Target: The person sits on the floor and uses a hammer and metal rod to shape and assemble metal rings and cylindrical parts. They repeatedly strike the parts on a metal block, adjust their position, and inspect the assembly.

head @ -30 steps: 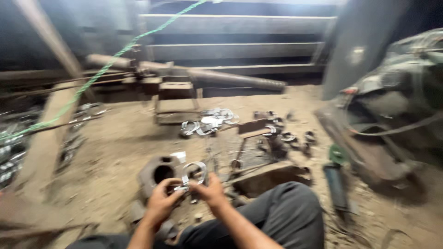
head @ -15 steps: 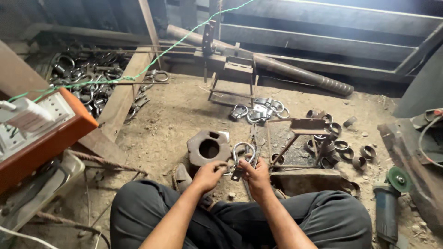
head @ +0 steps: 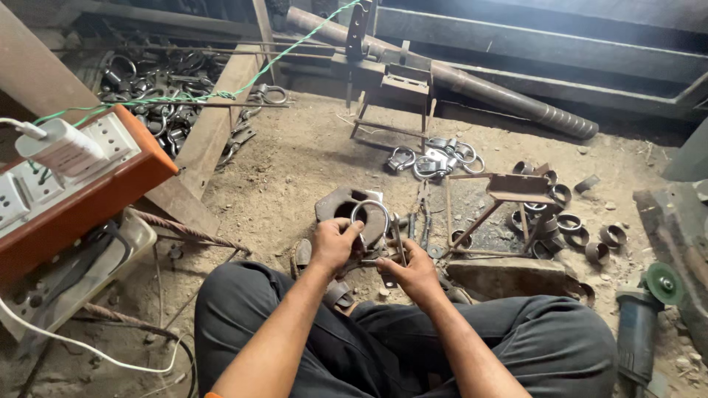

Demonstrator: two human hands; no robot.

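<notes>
Left hand [head: 333, 243] grip closed on a metal ring [head: 370, 215]; right hand [head: 414, 271] grip closed on a small metal piece [head: 389, 254], held against the ring's base, low over the dirt floor [head: 295, 177]. Looks like mid-assembly: this one isn't finished. Finished-looking rings [head: 435, 156] lie beyond, loose collars [head: 575, 228] to the right, more rings [head: 158, 96] far left. Heavy block [head: 346, 208] sits just behind the hands. Angle grinder [head: 640, 324] and power strip [head: 66, 177] flank the knees, well apart.
</notes>
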